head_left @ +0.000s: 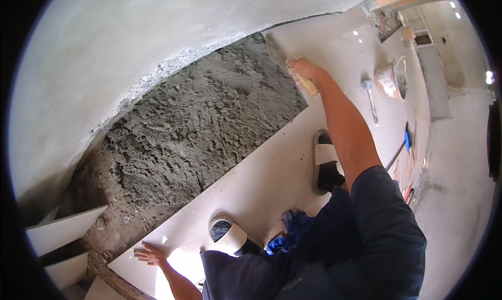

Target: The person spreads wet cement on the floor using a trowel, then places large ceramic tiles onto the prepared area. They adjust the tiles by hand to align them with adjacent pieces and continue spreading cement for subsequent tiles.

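Note:
My right hand (303, 72) is wrapped round the pale wooden handle of a trowel (275, 52). Its grey, mortar-smeared blade lies at the right end of a bed of rough grey mortar (188, 122), beside the edge of a laid white tile (319, 36). My left hand (150, 254) rests with fingers spread on the near corner of another white floor tile (272, 166). That tile borders the mortar on my side, and both my feet, in slippers, stand on the tiled floor.
A plastered wall (120, 33) curves along the mortar's far side. Loose tiles (65, 229) lean at the lower left near bare soil (97, 174). To the right lie a mallet (371, 99) and a mortar-stained bucket (389, 80), with a blue-handled tool (407, 139) nearer me.

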Demonstrator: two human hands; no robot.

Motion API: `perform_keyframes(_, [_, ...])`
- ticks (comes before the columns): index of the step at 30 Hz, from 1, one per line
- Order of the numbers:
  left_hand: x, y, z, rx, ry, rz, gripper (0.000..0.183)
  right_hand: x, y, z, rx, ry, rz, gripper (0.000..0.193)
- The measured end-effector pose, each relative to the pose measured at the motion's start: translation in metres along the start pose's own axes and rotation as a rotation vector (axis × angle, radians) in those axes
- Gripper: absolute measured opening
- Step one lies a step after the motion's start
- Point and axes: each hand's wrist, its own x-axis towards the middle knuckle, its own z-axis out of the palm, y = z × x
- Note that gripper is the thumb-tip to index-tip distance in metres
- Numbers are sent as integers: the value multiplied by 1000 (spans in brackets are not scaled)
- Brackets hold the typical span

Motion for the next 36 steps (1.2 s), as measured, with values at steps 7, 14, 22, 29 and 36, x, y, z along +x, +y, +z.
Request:
perform_keyframes(7, [-8,-2,3,-11,85,14,88,-47,-31,134,-19,-239,-57,46])
perform_keyframes(14, [-28,25,-11,7,163,29,86,-121,-11,190,-677,-349,-432,52])
perform_keyframes(22, [-33,29,-14,-19,208,24,87,-30,16,67,-545,296,-175,35])
perform_keyframes(29, [-32,26,-12,14,194,39,87,9,-24,105,-880,364,-226,24])
perform_keyframes(36, [-35,30,-15,-41,205,38,87,-65,-1,207,-932,300,-430,42])
